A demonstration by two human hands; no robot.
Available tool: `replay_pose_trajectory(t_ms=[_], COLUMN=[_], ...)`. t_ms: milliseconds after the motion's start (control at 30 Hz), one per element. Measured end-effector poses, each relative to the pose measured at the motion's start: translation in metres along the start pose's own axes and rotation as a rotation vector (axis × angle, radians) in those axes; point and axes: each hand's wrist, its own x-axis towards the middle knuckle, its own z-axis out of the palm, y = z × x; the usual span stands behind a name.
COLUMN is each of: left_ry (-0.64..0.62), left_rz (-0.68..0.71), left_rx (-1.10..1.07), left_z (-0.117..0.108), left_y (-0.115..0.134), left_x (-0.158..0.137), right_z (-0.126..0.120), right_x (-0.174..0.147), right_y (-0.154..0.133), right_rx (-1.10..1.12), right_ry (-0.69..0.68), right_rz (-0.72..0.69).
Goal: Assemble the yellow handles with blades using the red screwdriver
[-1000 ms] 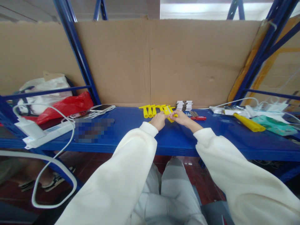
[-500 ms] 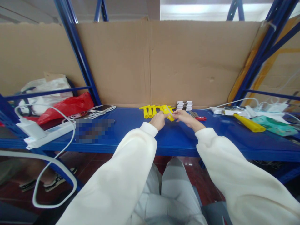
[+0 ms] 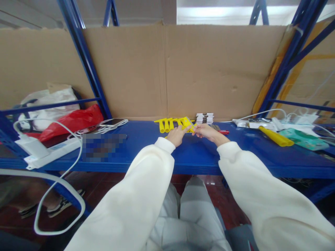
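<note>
My left hand point(image 3: 177, 135) is closed at the near left side of a yellow plastic scraper point(image 3: 186, 122), a flat head with a pale metallic strip along its edge. From the right, the fingers of my right hand point(image 3: 206, 132) pinch together at the strip's near end. What lies between those fingertips is too small to make out. Several more yellow scrapers point(image 3: 166, 126) with round handles lie in a row just left of and behind my hands. Behind my right hand stand stacked white packets point(image 3: 204, 118) with dark middles. A red-handled tool point(image 3: 224, 132) lies beside it.
On the blue shelf's point(image 3: 146, 153) right are a longer yellow tube-like piece point(image 3: 276, 136), a green packet point(image 3: 305, 138) and white cables. To the left are a power strip point(image 3: 56, 153), a phone point(image 3: 113, 122) and a red bag point(image 3: 73, 120). Cardboard point(image 3: 125, 73) stands behind.
The view has shifted slightly. My right fingertips have moved down the pale strip to its near end, and my left fingers have stretched a little toward the scraper head.
</note>
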Motion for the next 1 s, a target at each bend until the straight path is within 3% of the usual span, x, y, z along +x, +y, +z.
replay_pose_trajectory(t_ms=[400, 567, 667, 767, 867, 933, 1000], left_ry=[-0.041, -0.012, 0.066, 0.206, 0.366, 0.374, 0.291], left_rz=[0.041, 0.026, -0.013, -0.054, -0.083, -0.161, -0.291], left_rx=[0.032, 0.015, -0.069, -0.313, -0.786, -1.134, -1.392], left_z=[-0.003, -0.003, -0.002, 0.001, 0.003, 0.001, -0.003], left_y=[0.000, 0.000, -0.003, -0.011, -0.017, -0.017, -0.014], left_x=[-0.002, -0.002, 0.000, 0.005, 0.012, 0.014, 0.013], right_z=[-0.003, -0.009, -0.024, -0.046, -0.065, -0.072, -0.074], right_x=[-0.001, 0.002, 0.009, 0.017, 0.021, 0.020, 0.020], right_y=[0.004, 0.003, 0.007, 0.019, 0.033, 0.040, 0.044], right_rx=[0.007, 0.018, -0.021, -0.242, -0.589, -0.721, -0.785], right_ry=[0.028, -0.010, 0.079, 0.317, 0.472, 0.497, 0.496], right_rz=[-0.043, -0.090, -0.111, -0.103, 0.029, 0.147, 0.245])
